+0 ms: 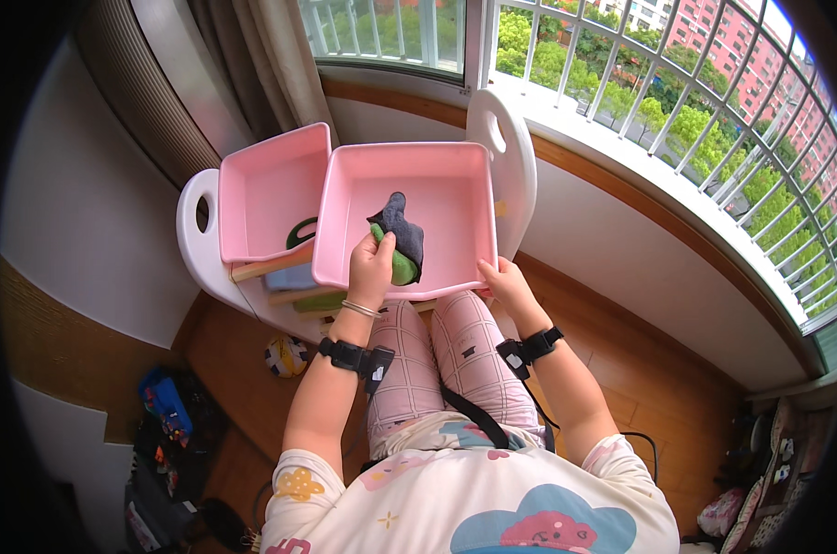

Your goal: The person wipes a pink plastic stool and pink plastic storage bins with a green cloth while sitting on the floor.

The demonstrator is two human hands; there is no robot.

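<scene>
A grey and green cloth (406,239) is bunched in my left hand (372,269), with the thumb pressed on top. It hangs over the inside of a pink plastic bin (453,201), in front of my knees. My right hand (512,285) grips this bin by its near right corner, thumb over the rim and fingers mostly hidden beneath. Nothing else shows inside the bin. To its left, a second pink bin (269,194) sits tilted in the rack and contains a dark green curved object (302,232), partly hidden.
The bins' rack has white side panels (200,239), with blue and green bins lower down. A ball (287,355) lies on the wooden floor by the rack. Curtains (273,62) hang behind, and a barred window (640,62) runs along the right. A blue container (165,401) stands lower left.
</scene>
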